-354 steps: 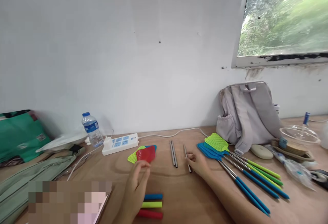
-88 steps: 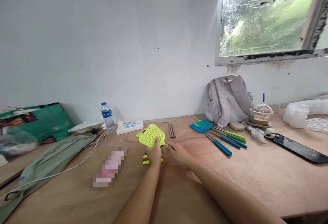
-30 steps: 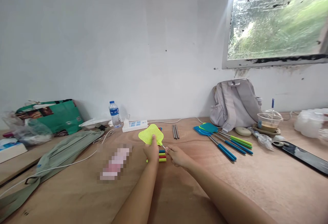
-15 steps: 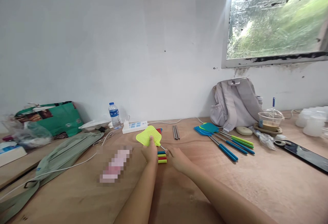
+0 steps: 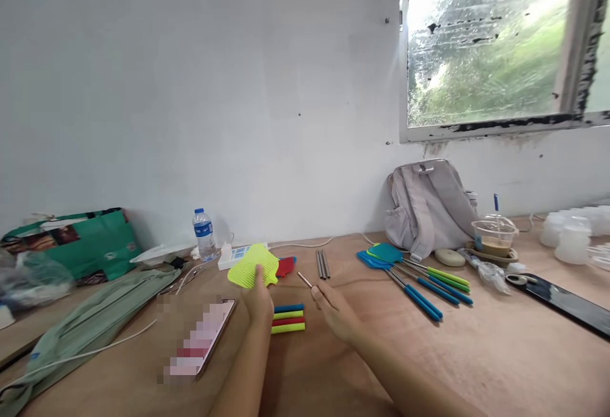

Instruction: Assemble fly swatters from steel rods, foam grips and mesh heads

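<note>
My left hand (image 5: 258, 301) is closed on a yellow-green perforated fly swatter head (image 5: 255, 267), its thumb pressed on the mesh. In my right hand (image 5: 332, 309) is a thin metal rod (image 5: 305, 279), pinched between the fingers, its bare end pointing toward the swatter head but apart from it. Between my forearms lie several coloured handle grips (image 5: 288, 320), in blue, yellow-green and red. A red swatter head (image 5: 286, 267) lies behind my left hand, with a blue edge showing beneath it. Several metal tubes (image 5: 323, 264) rest beyond my right hand.
Finished-looking swatters with blue and green grips (image 5: 419, 296) lie at the right. Behind them stand a grey backpack (image 5: 424, 210) and a drink cup (image 5: 495, 239). At the left are a phone (image 5: 203, 341), water bottle (image 5: 204, 236), power strip (image 5: 229, 257) and green bag (image 5: 105, 239).
My hands have moved apart: the rod end, earlier at the swatter head's neck, now stands clear of it. My left hand has shifted left with the head. The camera view has tilted slightly up.
</note>
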Motion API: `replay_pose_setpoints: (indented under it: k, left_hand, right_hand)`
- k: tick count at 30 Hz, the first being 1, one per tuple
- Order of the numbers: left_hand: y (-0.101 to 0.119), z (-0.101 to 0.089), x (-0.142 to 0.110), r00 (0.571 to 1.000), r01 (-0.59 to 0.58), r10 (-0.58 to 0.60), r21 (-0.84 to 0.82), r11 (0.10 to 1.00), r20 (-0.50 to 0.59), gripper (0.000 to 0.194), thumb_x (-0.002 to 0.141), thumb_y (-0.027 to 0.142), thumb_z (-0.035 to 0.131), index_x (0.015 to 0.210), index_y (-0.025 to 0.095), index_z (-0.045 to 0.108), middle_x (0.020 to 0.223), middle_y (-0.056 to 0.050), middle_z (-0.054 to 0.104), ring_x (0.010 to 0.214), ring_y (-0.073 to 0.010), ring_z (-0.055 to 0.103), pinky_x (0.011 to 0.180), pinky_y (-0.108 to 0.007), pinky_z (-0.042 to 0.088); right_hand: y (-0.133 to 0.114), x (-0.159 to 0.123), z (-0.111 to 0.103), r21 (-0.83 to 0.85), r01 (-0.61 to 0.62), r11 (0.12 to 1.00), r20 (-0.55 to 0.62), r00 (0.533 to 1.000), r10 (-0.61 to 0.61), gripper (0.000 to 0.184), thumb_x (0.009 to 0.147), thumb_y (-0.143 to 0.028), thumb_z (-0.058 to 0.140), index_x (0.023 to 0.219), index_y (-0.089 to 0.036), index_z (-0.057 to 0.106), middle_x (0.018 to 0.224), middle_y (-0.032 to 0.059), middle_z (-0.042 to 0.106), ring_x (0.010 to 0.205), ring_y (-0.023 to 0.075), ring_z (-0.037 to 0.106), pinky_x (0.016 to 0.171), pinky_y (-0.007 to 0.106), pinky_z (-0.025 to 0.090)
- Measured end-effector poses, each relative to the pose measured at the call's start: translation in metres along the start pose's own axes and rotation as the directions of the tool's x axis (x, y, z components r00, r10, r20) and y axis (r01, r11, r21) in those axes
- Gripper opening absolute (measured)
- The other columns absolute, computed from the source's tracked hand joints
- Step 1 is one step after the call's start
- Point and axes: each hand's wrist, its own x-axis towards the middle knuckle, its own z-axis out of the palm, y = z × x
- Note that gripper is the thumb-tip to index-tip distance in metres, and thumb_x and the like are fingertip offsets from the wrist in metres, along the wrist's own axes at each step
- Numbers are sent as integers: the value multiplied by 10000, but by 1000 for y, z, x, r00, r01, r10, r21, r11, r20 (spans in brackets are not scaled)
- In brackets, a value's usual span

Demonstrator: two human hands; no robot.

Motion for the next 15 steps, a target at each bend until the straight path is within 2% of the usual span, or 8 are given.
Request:
replay_pose_setpoints:
  k: [3, 7, 11, 15]
  left_hand:
    - [-7, 7, -12, 996, 56, -53, -45, 997, 76, 180, 759, 173, 617, 934, 130, 613, 930, -73, 641, 703, -147, 610, 579, -260, 501]
    - [-9, 3, -16, 982, 120, -108, -74, 990, 154, 171, 730, 118, 609, 898, 131, 636, 786, -46, 663, 618, -123, 613, 567, -232, 496]
    - [-7, -2, -14, 977, 151, -134, -91, 984, 167, 197, 727, 89, 592, 917, 129, 629, 718, -20, 650, 574, -108, 601, 563, -226, 498]
    - [-7, -7, -8, 980, 155, -139, -107, 982, 146, 188, 777, 105, 561, 958, 131, 605, 799, -19, 638, 582, -90, 579, 578, -237, 504]
  right_hand:
    - [2, 6, -7, 157, -2, 988, -91, 996, 16, 399, 825, -584, 314, 657, -222, 329, 599, -41, 338, 545, 120, 343, 516, 234, 289]
    - [2, 10, -27, 360, 2, 933, -150, 987, 56, 510, 765, -701, 252, 577, -227, 253, 539, -57, 231, 466, 105, 235, 456, 241, 238]
    - [0, 10, -48, 498, 12, 867, -167, 983, 82, 576, 761, -706, 219, 458, -217, 202, 454, -51, 215, 441, 100, 226, 451, 244, 239]
    - [0, 9, -60, 595, 8, 804, -151, 983, 102, 568, 749, -649, 323, 407, -207, 219, 413, -47, 249, 406, 84, 261, 429, 235, 234]
